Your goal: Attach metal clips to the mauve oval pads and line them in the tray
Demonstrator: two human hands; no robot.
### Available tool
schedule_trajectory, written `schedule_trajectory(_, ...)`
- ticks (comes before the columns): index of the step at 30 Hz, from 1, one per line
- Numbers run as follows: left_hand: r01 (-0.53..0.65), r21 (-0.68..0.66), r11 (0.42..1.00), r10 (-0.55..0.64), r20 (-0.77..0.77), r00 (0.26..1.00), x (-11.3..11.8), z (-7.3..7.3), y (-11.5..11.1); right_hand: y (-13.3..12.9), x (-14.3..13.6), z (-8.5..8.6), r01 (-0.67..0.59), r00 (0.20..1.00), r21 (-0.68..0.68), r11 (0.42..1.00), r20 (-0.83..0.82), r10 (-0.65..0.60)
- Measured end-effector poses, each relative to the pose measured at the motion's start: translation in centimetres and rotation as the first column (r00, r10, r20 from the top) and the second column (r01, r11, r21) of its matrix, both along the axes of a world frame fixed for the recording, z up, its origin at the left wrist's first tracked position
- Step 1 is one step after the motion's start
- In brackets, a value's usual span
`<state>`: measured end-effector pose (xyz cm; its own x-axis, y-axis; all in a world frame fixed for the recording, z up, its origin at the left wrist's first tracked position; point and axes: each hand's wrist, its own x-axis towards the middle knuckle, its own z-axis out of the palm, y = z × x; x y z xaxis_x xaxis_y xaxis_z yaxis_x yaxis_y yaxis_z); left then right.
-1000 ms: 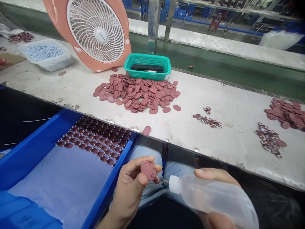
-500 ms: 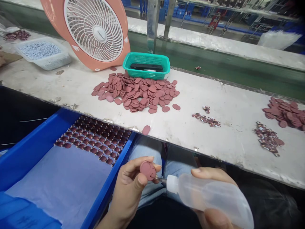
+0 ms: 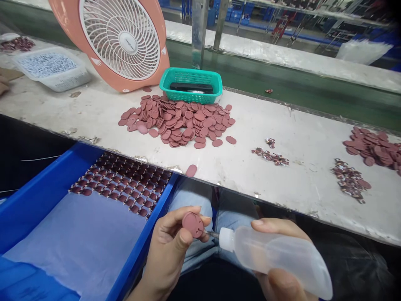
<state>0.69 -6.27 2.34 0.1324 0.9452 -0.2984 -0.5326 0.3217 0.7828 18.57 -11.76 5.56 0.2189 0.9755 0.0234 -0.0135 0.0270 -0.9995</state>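
1. Over your lap, your left hand [image 3: 169,246] pinches a flat, dusky-red rounded piece with small holes [image 3: 192,225] between thumb and fingers.
2. Your right hand [image 3: 283,227] is wrapped around a translucent white plastic squeeze bottle [image 3: 275,256], its thin metal nozzle [image 3: 213,235] pointed at that piece's lower right edge. You have this piece in hand and not yet set down; whether the tip touches, or anything has come out, cannot be told.
3. Beside you on the left, the blue plastic crate [image 3: 144,237] holds close rows of dark-red pieces with pale fittings [image 3: 122,179] at its far end. Judging by that order, your rows are the part done.
4. Nearer you, the pale blue sheet [image 3: 87,238] shows beyond the rows, so the layer looks partly filled.
5. On your whitish, worn desk [image 3: 232,175], a large heap of loose dusky-red ovals [image 3: 178,123] lies unsorted, with one stray oval [image 3: 191,170] by the front edge. Much seems left for you.
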Motion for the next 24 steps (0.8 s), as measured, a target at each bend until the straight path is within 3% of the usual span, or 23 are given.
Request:
schedule_trajectory(3, -0.017, -0.021, 1.0, 0.017, -0.002, 1.0, 0.1, 0.0, -0.1, 0.3, -0.8, -0.2, 0.071, 0.996, 0.148, 0.986, 0.04, -0.078)
schedule_trajectory(5, -0.011, -0.013, 1.0, 0.011, 0.0, 1.0, 0.0, -0.1, -0.1, 0.7, -1.2, -0.4, 0.077, 0.994, 0.171, 0.982, 0.058, -0.088)
schedule_trajectory(10, 0.057, 0.047, 0.997, -0.058, 0.014, 0.998, -0.4, -0.4, 0.1, 1.3, -1.8, -0.3, 0.081, 0.996, 0.255, 0.963, -0.061, -0.068)
schedule_trajectory(22, 0.046, 0.05, 0.998, -0.047, 0.002, 0.999, -0.3, -0.1, 0.0, 0.9, -0.6, -0.6, 0.138, 0.989, 0.201, 0.97, 0.03, -0.147)
schedule_trajectory(24, 0.053, 0.054, 0.997, -0.053, -0.001, 0.999, -0.3, 0.0, 0.1, 0.8, -0.3, -0.5, 0.098, 0.995, 0.118, 0.988, -0.001, -0.099)
